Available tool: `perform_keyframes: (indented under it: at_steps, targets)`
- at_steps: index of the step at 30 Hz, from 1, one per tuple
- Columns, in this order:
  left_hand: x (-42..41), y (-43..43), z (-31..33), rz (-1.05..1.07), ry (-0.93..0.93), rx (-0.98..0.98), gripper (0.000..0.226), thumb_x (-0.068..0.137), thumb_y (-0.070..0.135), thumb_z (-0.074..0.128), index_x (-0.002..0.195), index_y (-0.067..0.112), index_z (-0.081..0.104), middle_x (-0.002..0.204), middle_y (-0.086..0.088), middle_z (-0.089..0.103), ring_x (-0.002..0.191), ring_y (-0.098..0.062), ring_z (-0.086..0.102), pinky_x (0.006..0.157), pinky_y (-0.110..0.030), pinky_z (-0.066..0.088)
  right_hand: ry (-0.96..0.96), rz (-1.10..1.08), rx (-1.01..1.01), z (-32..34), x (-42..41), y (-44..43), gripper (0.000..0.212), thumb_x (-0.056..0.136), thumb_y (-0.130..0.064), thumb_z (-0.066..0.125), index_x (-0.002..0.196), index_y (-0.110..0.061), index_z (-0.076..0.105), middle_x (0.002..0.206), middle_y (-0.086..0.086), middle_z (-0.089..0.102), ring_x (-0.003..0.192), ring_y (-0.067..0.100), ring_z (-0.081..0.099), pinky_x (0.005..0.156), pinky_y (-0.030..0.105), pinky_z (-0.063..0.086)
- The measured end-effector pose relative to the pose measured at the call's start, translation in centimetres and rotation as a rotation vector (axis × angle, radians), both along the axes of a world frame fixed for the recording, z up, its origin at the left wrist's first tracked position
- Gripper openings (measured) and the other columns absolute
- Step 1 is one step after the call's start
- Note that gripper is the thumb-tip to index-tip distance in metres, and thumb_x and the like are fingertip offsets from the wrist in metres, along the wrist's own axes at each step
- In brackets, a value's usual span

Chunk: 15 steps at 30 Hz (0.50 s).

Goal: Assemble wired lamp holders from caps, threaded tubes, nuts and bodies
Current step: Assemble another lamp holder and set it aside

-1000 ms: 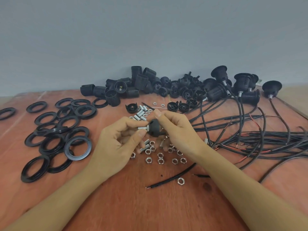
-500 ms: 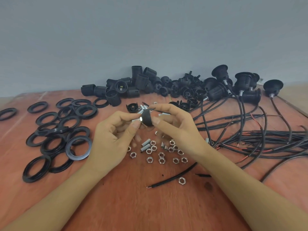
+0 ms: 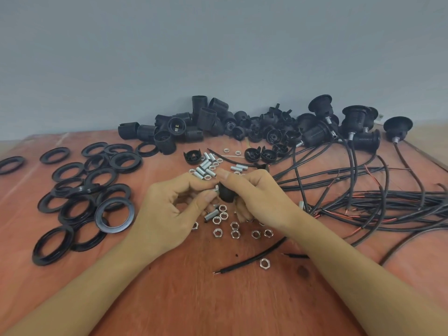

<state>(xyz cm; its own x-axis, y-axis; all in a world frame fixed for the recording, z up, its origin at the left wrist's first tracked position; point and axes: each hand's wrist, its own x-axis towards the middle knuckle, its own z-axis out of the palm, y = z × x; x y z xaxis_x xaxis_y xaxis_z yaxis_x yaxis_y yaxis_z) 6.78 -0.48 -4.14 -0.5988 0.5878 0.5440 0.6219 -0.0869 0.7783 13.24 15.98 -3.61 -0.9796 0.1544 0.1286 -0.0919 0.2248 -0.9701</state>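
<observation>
Low in the frame, a short black wire (image 3: 252,259) and 1 loose nut (image 3: 263,263) lie on the brown wood table (image 3: 194,299). A bit farther, in the middle of the frame, the 2 hands meet above the table. The right hand (image 3: 257,197) curls its fingers and thumb round a black cap (image 3: 226,195). The left hand (image 3: 169,214) pinches a small silver part (image 3: 216,189) with thumb and finger, right at the cap's left side. It is too small to tell if it is a nut or a tube end. Under the hands, more nuts (image 3: 235,232) lie spread out. At the left of the frame sit many black rings (image 3: 114,215), some on top of others. At the right, long black wires (image 3: 388,202) lie in a bundle. Just past the hands are silver threaded tubes (image 3: 206,167). Far back, by the grey wall (image 3: 218,57), is a heap of black bodies (image 3: 201,122). In the upper right are lamp holders (image 3: 356,117) with wires coming out.
</observation>
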Motion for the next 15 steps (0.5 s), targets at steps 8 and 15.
perform_keyframes:
  at_steps: [8, 15]
  targets:
    - [-0.3, -0.17, -0.26, 0.023, -0.003, -0.034, 0.029, 0.081, 0.029, 0.072, 0.109, 0.03, 0.064, 0.091, 0.015, 0.07, 0.061, -0.011, 0.065, 0.055, -0.029, 0.055, -0.052, -0.045, 0.071, -0.06, 0.08, -0.49, 0.08, 0.087, -0.07, 0.037, 0.034, -0.012, 0.051, 0.032, 0.003, 0.045, 0.034, 0.015, 0.043, 0.051, 0.025, 0.043]
    - [-0.55, 0.11, -0.69, 0.037, 0.102, -0.09, 0.044, 0.076, 0.043, 0.073, 0.119, 0.037, 0.061, 0.099, 0.01, 0.07, 0.076, -0.016, 0.067, 0.059, -0.03, 0.055, 0.057, -0.006, 0.087, -0.77, -0.08, -0.21, 0.088, 0.088, -0.071, 0.03, 0.058, 0.007, 0.056, 0.041, 0.013, 0.049, 0.038, 0.01, 0.049, 0.047, 0.018, 0.04]
